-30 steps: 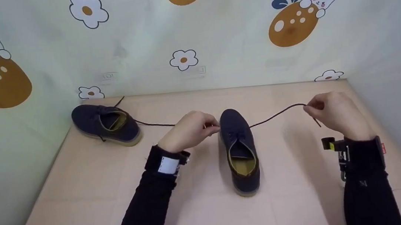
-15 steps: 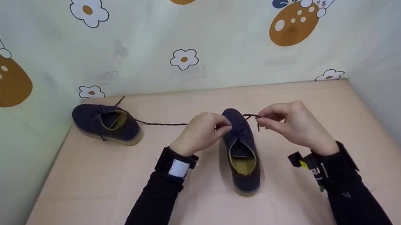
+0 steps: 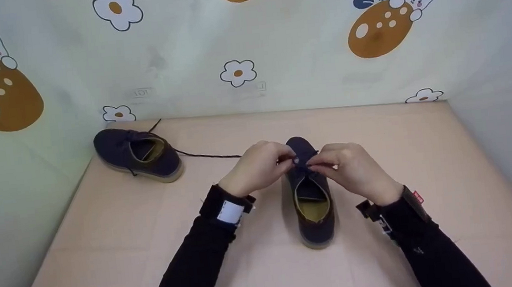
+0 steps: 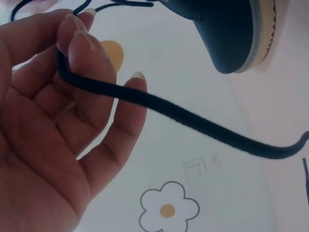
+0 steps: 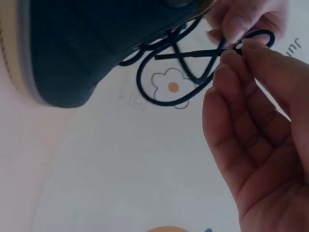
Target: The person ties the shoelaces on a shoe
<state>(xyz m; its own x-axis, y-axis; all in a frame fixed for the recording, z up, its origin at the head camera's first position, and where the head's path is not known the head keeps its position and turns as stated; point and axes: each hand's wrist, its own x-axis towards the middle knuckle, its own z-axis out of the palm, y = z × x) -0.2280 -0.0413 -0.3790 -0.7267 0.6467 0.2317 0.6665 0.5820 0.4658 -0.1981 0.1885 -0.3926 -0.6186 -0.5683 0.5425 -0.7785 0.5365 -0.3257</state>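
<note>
A dark navy shoe [image 3: 316, 232] stands upright on the table, toe pointing away, mustard lining visible inside. Over its lacing my left hand [image 3: 258, 167] pinches a dark shoelace [image 4: 193, 118] between thumb and fingers. My right hand [image 3: 354, 169] is close beside it on the right. In the right wrist view, its thumb and index finger pinch the shoelace [image 5: 164, 103], which makes loops beside the shoe. The left hand's fingertips appear just past the right ones there. In the head view, the fingers partly cover the lacing.
A second navy shoe [image 3: 111, 151] lies at the back left, its toe towards the left wall. A stretch of dark lace [image 3: 209, 156] runs from near its heel to my left hand. Behind the table [image 3: 392, 262] hangs a printed cloth [image 3: 302, 39].
My right hand has moved left from the right side to the shoe's lacing, bringing the lace end along. My left hand has shifted slightly right, over the shoe.
</note>
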